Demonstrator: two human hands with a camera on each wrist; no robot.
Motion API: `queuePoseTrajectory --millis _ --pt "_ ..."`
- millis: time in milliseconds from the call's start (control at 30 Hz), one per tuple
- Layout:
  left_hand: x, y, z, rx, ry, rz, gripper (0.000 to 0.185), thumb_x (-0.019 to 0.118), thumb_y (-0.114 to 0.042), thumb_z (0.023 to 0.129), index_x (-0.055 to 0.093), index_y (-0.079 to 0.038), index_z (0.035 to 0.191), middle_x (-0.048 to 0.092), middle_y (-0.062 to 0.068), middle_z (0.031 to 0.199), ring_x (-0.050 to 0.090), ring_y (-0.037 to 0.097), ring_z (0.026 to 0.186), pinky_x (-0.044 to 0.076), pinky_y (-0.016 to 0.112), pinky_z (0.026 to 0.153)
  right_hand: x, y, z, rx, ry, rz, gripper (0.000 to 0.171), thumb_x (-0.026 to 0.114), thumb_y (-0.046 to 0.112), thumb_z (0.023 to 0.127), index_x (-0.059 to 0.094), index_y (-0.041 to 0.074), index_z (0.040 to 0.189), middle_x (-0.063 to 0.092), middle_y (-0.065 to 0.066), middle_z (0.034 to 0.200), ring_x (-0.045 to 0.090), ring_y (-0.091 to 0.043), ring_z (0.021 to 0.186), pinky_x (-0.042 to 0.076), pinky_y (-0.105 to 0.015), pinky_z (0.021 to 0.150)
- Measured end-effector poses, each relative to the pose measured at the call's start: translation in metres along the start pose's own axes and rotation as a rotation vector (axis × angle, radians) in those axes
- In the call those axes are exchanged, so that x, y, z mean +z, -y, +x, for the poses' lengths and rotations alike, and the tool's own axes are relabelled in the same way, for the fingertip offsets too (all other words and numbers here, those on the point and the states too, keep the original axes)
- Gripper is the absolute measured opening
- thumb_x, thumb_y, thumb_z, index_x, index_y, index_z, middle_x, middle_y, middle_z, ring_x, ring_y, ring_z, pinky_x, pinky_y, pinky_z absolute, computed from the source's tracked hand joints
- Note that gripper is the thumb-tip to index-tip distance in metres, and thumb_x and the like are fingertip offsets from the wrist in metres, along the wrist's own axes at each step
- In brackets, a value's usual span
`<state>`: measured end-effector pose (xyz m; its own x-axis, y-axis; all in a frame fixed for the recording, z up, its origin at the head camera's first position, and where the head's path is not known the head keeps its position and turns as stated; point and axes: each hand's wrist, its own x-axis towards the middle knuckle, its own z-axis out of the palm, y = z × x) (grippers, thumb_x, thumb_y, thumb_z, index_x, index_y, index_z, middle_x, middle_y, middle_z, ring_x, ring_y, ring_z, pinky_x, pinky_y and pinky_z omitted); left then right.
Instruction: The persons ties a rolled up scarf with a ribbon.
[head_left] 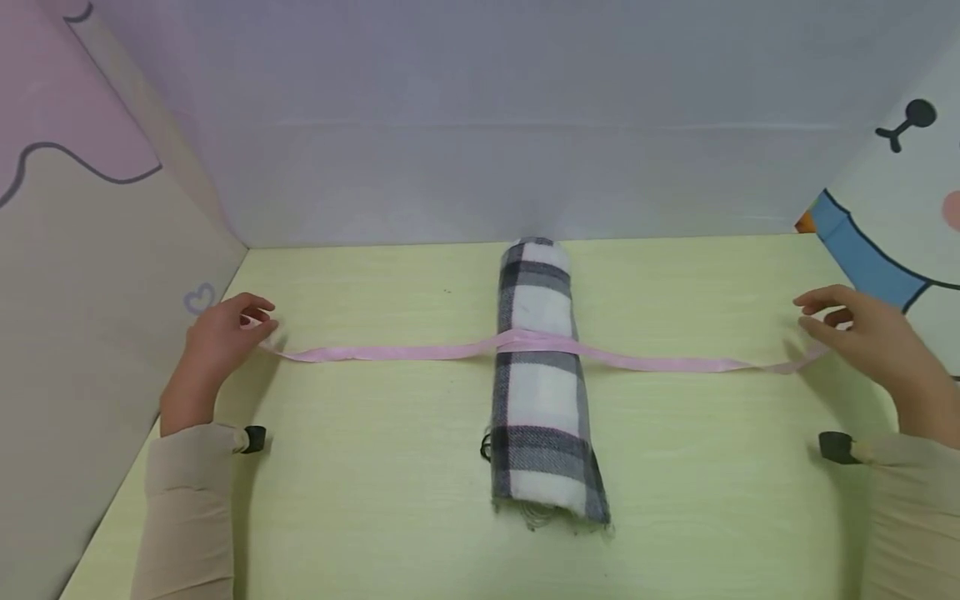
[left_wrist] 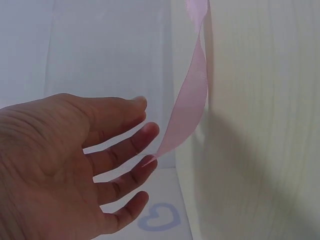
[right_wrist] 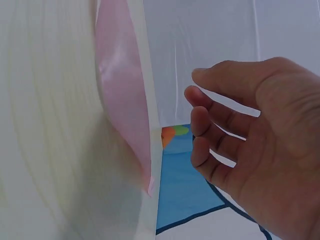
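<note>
A rolled cloth (head_left: 542,400) in grey, black and white plaid lies lengthwise on the table, its frayed edge toward the front. Across its middle runs a pink ribbon (head_left: 408,353), crossed over itself on top, with one tail out to each side. My left hand (head_left: 228,333) is over the left tail's end; in the left wrist view the ribbon tip (left_wrist: 154,159) meets the fingertips, while thumb and fingers stand apart. At the far right, my right hand (head_left: 862,329) has loosely bent fingers, and the right wrist view shows the ribbon end (right_wrist: 149,185) apart from them.
The pale yellow-green table (head_left: 375,467) meets a grey back wall (head_left: 525,125). Side panels with printed drawings (head_left: 888,258) stand close beyond both hands. A small black loop (head_left: 485,447) pokes out from under the cloth's left side. Dark wrist devices (head_left: 255,439) jut from the sleeves.
</note>
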<state>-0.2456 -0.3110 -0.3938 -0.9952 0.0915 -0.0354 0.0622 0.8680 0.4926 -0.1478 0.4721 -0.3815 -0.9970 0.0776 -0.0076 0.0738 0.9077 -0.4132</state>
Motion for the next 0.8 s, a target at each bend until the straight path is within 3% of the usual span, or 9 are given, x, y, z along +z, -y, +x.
queuePoseTrajectory --millis 67,133,200,300,400,567,800 --pt "-0.001 -0.002 0.0 0.009 -0.011 0.012 0.037 0.055 -0.024 0.108 0.058 -0.001 0.135 0.065 0.027 0.129 0.054 0.049 0.123 0.031 0.073 0.098 0.001 0.01 0.003 -0.014 0.021 0.002 0.038 0.057 0.03 0.108 0.059 0.004 0.136 0.059 -0.027 0.132 0.054 -0.001 0.098 0.042 -0.027 0.07" --pt "0.0 -0.004 0.001 0.017 -0.021 0.039 0.035 0.053 -0.025 0.108 0.059 -0.002 0.134 0.066 0.025 0.129 0.054 0.048 0.122 0.029 0.075 0.096 0.002 0.019 0.006 -0.035 0.03 0.018 0.036 0.059 0.032 0.107 0.062 0.008 0.134 0.063 -0.017 0.127 0.042 0.017 0.089 0.041 -0.022 0.07" --pt "0.002 -0.005 0.002 0.029 -0.027 0.061 0.034 0.052 -0.025 0.108 0.06 -0.003 0.133 0.067 0.025 0.129 0.055 0.047 0.121 0.026 0.077 0.095 0.004 0.027 0.008 -0.063 0.04 0.047 0.035 0.062 0.033 0.106 0.064 0.011 0.133 0.064 -0.002 0.122 0.039 0.025 0.086 0.04 -0.016 0.069" --pt "0.006 -0.01 0.005 0.044 -0.032 0.088 0.031 0.053 -0.024 0.108 0.062 -0.005 0.131 0.068 0.023 0.129 0.056 0.048 0.119 0.024 0.077 0.094 0.006 0.038 0.009 -0.095 0.072 0.105 0.034 0.063 0.032 0.105 0.064 0.012 0.134 0.058 0.023 0.118 0.045 0.023 0.09 0.041 -0.011 0.072" --pt "0.009 -0.017 0.006 0.052 -0.015 0.087 0.031 0.055 -0.023 0.108 0.062 -0.005 0.132 0.068 0.023 0.131 0.056 0.05 0.121 0.021 0.08 0.097 0.009 0.047 0.009 -0.121 0.116 0.154 0.033 0.063 0.029 0.106 0.064 0.012 0.134 0.055 0.034 0.115 0.05 0.02 0.094 0.043 -0.009 0.075" --pt "0.012 -0.03 0.007 0.066 0.052 0.077 0.035 0.051 -0.029 0.11 0.061 -0.009 0.136 0.064 0.021 0.14 0.054 0.053 0.129 0.023 0.077 0.103 0.016 0.062 0.01 -0.172 0.186 0.198 0.03 0.063 0.027 0.106 0.066 0.015 0.133 0.063 0.023 0.121 0.056 0.014 0.101 0.044 -0.007 0.081" --pt "0.02 -0.053 0.005 0.118 0.157 -0.078 0.04 0.05 -0.037 0.11 0.063 -0.011 0.137 0.065 0.016 0.14 0.056 0.039 0.132 0.043 0.059 0.105 0.026 0.084 0.009 -0.221 0.237 0.26 0.027 0.065 0.023 0.105 0.067 0.017 0.131 0.068 0.008 0.126 0.061 0.005 0.104 0.049 -0.012 0.083"
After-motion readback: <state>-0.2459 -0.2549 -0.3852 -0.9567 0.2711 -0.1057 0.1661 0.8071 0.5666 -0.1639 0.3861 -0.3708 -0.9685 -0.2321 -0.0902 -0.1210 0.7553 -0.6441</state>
